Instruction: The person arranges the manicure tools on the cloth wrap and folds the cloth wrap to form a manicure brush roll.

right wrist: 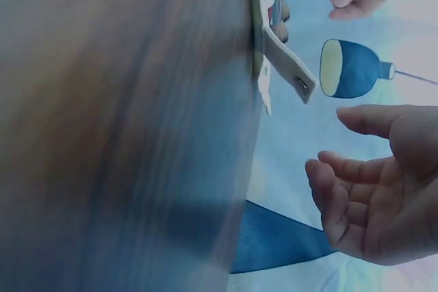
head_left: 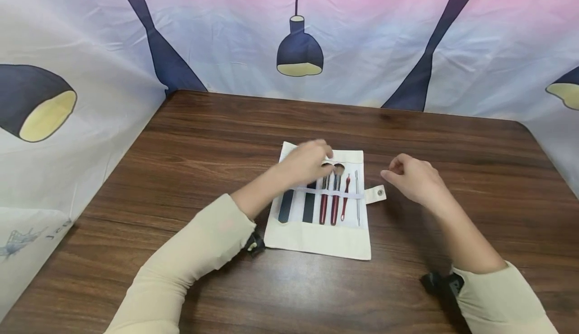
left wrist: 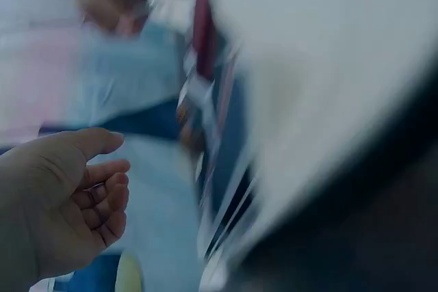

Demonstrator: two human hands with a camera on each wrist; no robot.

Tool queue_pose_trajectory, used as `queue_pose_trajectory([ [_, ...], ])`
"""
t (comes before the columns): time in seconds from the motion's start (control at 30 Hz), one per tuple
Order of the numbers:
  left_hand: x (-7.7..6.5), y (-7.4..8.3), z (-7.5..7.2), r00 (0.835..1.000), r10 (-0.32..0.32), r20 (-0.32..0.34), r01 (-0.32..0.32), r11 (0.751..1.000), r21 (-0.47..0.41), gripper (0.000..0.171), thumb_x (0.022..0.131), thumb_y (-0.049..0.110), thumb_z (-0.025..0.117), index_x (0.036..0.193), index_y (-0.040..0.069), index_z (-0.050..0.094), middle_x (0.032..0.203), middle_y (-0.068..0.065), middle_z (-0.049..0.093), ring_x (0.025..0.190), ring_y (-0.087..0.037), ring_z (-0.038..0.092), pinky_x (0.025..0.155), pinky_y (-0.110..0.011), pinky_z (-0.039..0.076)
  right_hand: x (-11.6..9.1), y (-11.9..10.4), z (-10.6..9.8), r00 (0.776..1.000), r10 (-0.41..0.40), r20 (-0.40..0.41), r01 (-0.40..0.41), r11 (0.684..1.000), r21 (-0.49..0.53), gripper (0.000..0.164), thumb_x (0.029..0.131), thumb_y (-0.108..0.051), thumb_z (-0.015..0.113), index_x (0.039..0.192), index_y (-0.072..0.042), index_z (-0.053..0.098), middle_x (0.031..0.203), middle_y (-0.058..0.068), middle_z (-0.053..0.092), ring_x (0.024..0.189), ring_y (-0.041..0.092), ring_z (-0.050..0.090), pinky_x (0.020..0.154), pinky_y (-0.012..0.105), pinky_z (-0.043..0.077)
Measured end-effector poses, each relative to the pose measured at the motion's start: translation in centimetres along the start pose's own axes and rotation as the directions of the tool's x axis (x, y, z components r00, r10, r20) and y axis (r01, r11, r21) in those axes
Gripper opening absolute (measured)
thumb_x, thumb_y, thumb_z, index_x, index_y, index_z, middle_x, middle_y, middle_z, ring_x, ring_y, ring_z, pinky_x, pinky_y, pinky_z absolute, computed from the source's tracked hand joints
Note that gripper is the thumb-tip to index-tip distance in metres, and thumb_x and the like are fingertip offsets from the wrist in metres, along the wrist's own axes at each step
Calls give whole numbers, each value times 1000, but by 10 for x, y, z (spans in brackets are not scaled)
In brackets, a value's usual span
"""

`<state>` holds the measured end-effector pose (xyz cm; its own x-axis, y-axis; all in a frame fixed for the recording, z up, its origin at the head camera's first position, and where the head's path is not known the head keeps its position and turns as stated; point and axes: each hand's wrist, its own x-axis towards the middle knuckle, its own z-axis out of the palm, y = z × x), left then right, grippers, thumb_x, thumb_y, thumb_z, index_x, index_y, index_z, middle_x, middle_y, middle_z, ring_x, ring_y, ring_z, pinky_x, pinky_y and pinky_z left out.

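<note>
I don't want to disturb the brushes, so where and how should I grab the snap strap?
Probably pinch the snap strap by its free end, coming from the right: it juts past the right edge of the case, its end looks lifted off the table, and the right hand hovers nearby.

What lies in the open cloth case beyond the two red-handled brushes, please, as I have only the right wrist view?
Observer: The head view shows two dark flat strips left of the brushes.
Operator: Thank you; where does the left grip appear there?
Observer: It overlaps the far part of the cloth case.
Operator: And what runs along the near edge, please?
Observer: A wide, plain cream panel.
</note>
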<state>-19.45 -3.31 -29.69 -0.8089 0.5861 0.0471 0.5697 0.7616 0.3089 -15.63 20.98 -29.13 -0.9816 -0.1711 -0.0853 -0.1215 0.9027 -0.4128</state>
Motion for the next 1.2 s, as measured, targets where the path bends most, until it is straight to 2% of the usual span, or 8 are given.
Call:
queue_pose_trajectory([
  [0.13,-2,-27,-27,991,-123,-56,121,991,-51,33,89,22,61,115,2,61,107,-8,57,85,-17,54,76,-29,45,-20,3,-2,999,-27,27,28,999,-19,40,90,-33,56,109,2,56,97,17,63,86,32,58,68,46,43],
  [0.23,-3,-46,-39,978,-197,-65,192,978,-80,32,90,20,59,115,0,60,107,-10,56,81,-19,54,72,-32,45,-35,3,2,987,-73,143,64,996,66,33,90,-31,58,104,-1,60,86,9,63,74,22,58,60,37,44],
  [0.47,-2,-72,-35,965,-262,24,263,963,-64,30,92,18,56,114,-2,60,110,-14,60,84,-21,58,77,-36,46,-65,3,21,887,-190,422,25,930,367,18,86,-19,58,95,-5,64,78,2,63,64,18,57,55,31,48],
  [0.6,1,-79,-30,958,-282,46,285,956,-74,26,92,16,54,109,-1,63,102,-11,63,69,-17,54,70,-33,45,-72,2,33,837,-219,501,-36,892,450,16,87,-18,58,92,-3,63,76,5,63,58,20,58,51,32,47],
  [0.67,2,-82,-28,956,-287,54,291,952,-93,24,92,14,53,107,-1,64,99,-10,64,60,-14,48,65,-30,43,-73,1,39,826,-215,521,-78,872,484,17,87,-18,58,90,-2,62,75,6,64,56,19,59,50,30,47],
  [0.9,2,-89,-23,961,-273,55,277,954,-115,20,91,7,50,90,1,69,67,-6,59,46,-10,34,58,-27,35,-74,1,50,845,-188,501,-134,833,537,16,87,-15,60,86,1,62,71,8,65,53,16,59,47,26,45],
  [1.07,2,-91,-21,958,-281,59,286,952,-107,21,92,8,49,98,0,68,81,-7,64,53,-12,43,62,-28,39,-73,-2,55,859,-176,480,-125,838,531,21,86,-20,63,79,0,60,66,7,64,50,14,58,44,25,44],
  [1.2,2,-92,-18,961,-269,64,275,957,-98,24,93,7,46,86,1,67,79,-10,62,53,-12,42,66,-30,40,-73,-5,57,865,-168,472,-127,838,531,22,86,-19,64,75,-1,58,64,7,64,48,12,56,43,23,42],
])
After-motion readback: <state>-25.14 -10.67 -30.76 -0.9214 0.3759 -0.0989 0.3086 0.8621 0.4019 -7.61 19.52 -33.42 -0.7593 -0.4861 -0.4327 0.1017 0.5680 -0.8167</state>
